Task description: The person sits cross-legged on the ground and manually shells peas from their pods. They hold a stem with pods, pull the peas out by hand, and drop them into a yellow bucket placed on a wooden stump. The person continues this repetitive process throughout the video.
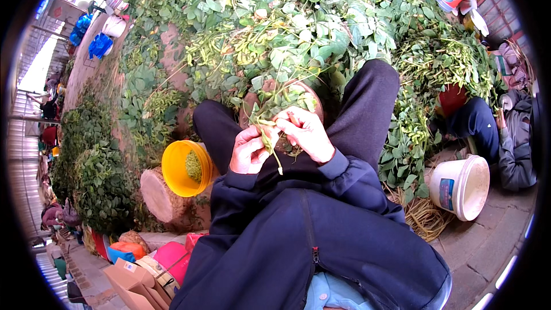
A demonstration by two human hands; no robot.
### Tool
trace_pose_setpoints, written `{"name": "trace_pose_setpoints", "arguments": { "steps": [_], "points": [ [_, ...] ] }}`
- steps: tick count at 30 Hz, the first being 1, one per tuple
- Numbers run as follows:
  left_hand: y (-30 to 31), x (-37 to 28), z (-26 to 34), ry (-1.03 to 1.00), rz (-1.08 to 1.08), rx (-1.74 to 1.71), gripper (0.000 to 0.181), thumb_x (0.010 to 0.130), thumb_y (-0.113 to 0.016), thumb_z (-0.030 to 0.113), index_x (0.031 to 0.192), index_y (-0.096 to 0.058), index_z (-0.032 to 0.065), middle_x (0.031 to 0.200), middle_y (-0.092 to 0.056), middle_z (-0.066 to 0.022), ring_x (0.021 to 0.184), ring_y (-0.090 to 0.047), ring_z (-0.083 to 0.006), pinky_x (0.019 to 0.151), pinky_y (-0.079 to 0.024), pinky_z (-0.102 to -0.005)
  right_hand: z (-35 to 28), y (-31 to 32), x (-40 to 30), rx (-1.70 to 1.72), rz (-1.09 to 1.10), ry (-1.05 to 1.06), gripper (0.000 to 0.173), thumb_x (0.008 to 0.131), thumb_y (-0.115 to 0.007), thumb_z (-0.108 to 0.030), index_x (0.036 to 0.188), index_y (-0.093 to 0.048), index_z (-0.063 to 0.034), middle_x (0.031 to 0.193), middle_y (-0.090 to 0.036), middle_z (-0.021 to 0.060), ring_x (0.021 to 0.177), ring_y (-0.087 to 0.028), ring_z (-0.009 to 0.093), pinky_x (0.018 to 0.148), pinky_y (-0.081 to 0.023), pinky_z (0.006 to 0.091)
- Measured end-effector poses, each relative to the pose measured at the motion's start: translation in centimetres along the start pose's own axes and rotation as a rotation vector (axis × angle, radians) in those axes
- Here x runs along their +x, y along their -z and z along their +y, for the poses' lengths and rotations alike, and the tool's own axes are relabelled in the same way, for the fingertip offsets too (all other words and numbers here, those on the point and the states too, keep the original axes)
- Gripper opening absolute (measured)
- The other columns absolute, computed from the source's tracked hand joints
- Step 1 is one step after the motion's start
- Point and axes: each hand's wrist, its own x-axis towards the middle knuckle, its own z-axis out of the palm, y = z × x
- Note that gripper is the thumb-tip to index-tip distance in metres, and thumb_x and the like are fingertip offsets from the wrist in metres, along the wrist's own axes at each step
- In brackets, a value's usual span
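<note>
Between my knees, my left hand (253, 148) grips a green bean plant stem (277, 161) that carries pods, its cut end pointing down towards my lap. My right hand (304, 131) is close beside it, fingertips pinched at the same plant near a pod (266, 123); the exact hold is partly hidden by the fingers. Leaves of the plant hang beyond both hands, over a round brown container (316, 94) between my legs. To the left, a yellow bucket (172, 172) lies tilted towards the camera, with green beans (193, 166) inside.
Heaped bean plants (275, 30) cover the floor ahead. A round straw-like stool (155, 196) stands beside the yellow bucket. At right are a white bucket (452, 185) and dry stalks (424, 219). A seated co-worker (516, 150) is at far right. Cardboard boxes (133, 284) lie lower left.
</note>
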Motion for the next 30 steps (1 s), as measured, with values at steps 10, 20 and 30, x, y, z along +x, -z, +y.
{"name": "trace_pose_setpoints", "arguments": {
  "steps": [10, 20, 30],
  "points": [
    [-0.4, -0.6, 0.5, 0.065, 0.036, 0.157, 0.015, 0.09, -0.057, 0.007, 0.093, -0.063, -0.007, 0.084, -0.059, -0.0098, 0.049, -0.037, -0.0031, 0.046, -0.028, -0.0165, -1.6, -0.5, -0.7, 0.052, -0.052, -0.031, 0.008, 0.096, -0.062, -0.011, 0.097, -0.063, -0.003, 0.076, -0.053, -0.0079, 0.067, -0.043, 0.0, 0.06, -0.037, 0.0179],
    [-0.9, 0.0, 0.7, 0.033, -0.011, 0.142, 0.012, 0.086, -0.056, 0.007, 0.091, -0.058, -0.0035, 0.079, -0.053, -0.0066, 0.054, -0.041, -0.0066, 0.045, -0.032, -0.018, -0.9, -0.2, -0.7, -0.097, 0.01, 0.059, 0.008, 0.092, -0.067, -0.007, 0.09, -0.06, -0.0034, 0.074, -0.052, -0.0063, 0.07, -0.045, 0.002, 0.06, -0.04, 0.0209],
    [-0.5, 1.2, -2.0, -0.005, 0.371, 0.042, 0.021, 0.1, -0.052, 0.007, 0.117, -0.06, -0.0017, 0.081, -0.059, -0.0061, 0.05, -0.044, -0.0041, 0.039, -0.034, -0.0149, -1.3, -0.5, -0.8, -0.381, 0.249, 0.187, 0.019, 0.085, -0.072, -0.008, 0.083, -0.054, -0.002, 0.068, -0.045, -0.0017, 0.066, -0.039, 0.005, 0.057, -0.038, 0.025]
  ]
}}
